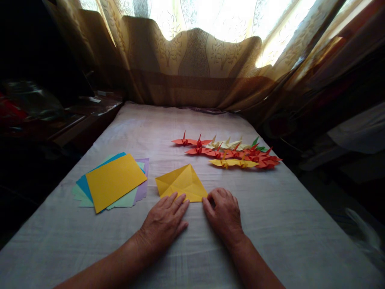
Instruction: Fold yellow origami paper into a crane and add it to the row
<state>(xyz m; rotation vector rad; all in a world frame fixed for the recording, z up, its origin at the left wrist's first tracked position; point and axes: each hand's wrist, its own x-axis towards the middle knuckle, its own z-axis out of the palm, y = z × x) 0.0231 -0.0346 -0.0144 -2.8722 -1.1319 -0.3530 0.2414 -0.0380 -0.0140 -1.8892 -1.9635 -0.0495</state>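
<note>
A partly folded yellow paper square (181, 182) lies on the cloth-covered table (270, 224), creases showing across it. My left hand (165, 220) rests flat, fingers stretched out, fingertips on the paper's near edge. My right hand (223, 212) sits at the paper's near right corner with fingers curled in and the thumb pressing that corner down.
A fanned stack of coloured paper sheets (112, 181), yellow on top, lies to the left. Several folded paper cranes (231, 152) in red, orange, yellow and green lie in rows farther back on the right. Curtains (195, 60) hang behind the table; dark furniture (60, 120) stands at the left.
</note>
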